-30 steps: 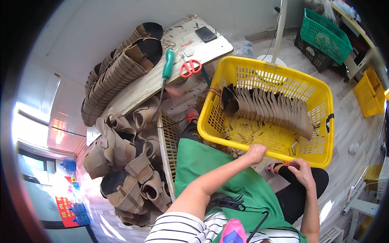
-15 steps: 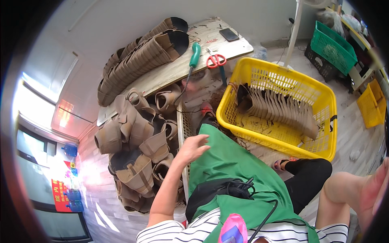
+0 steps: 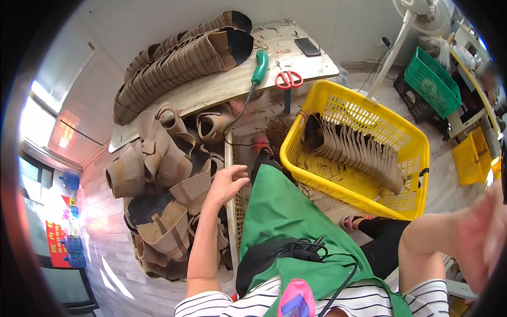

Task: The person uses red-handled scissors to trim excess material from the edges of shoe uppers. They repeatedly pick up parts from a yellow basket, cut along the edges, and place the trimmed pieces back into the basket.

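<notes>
My left hand (image 3: 229, 184) is raised over the edge of a white crate (image 3: 230, 211), beside a pile of tan shoe uppers (image 3: 161, 230). Its fingers are loosely bent and apart, with nothing between them. Far off to the right, my right hand (image 3: 479, 238) is lifted at the picture's rim. It is smeared by motion, and its fingers cannot be made out. In front of me a yellow basket (image 3: 355, 196) holds a row of nested tan uppers (image 3: 356, 150). Neither hand touches these.
A wooden table (image 3: 222, 87) carries long stacks of uppers (image 3: 174, 68), a green corded hand tool (image 3: 260, 67), red-handled scissors (image 3: 289, 79) and a phone (image 3: 307, 47). A standing fan (image 3: 422, 16), green basket (image 3: 433, 82) and second yellow basket (image 3: 470, 158) stand at right. My green apron (image 3: 285, 211) covers my lap.
The view has shifted, so the table, pile and basket sit somewhat differently in it. My left hand stays raised and without anything in it. My right hand has moved and is blurred.
</notes>
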A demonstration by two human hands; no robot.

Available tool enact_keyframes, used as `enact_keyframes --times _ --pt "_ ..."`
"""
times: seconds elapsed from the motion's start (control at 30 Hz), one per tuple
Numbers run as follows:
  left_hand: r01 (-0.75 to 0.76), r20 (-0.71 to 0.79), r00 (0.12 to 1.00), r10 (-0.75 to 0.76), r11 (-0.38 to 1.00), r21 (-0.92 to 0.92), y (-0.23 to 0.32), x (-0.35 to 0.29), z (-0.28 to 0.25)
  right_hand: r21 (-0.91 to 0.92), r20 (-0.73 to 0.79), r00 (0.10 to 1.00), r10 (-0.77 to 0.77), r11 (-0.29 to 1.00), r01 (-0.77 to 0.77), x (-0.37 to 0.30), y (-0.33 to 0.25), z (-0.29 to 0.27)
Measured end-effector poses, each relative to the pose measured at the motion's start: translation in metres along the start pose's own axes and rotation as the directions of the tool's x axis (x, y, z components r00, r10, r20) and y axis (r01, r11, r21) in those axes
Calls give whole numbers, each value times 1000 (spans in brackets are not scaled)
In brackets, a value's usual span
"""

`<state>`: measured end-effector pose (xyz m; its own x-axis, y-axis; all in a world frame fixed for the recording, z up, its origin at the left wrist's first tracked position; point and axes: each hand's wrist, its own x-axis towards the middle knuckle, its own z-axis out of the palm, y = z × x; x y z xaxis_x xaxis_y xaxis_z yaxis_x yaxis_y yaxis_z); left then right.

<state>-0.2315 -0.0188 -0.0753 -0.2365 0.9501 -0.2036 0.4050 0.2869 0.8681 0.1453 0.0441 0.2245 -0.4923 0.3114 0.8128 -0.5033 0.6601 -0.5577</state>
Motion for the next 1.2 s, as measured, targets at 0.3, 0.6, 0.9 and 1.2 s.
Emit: enact_keyframes --times 0.3,0.6,0.9,1.2 --pt "-81 -496 844 204 963 257 -13 84 -23 -563 -217 716 663 514 -647 7 376 -16" --pt "438 -585 799 -137 798 413 -29 152 -58 -920 -307 674 672 -28 -391 -8 530 -2" --pt "347 -695 708 129 793 501 8 126 -107 -951 -297 674 676 -146 -272 -9 530 -12" --pt "176 -806 582 107 951 253 39 65 -166 -888 -340 664 666 4 -459 -22 527 3"
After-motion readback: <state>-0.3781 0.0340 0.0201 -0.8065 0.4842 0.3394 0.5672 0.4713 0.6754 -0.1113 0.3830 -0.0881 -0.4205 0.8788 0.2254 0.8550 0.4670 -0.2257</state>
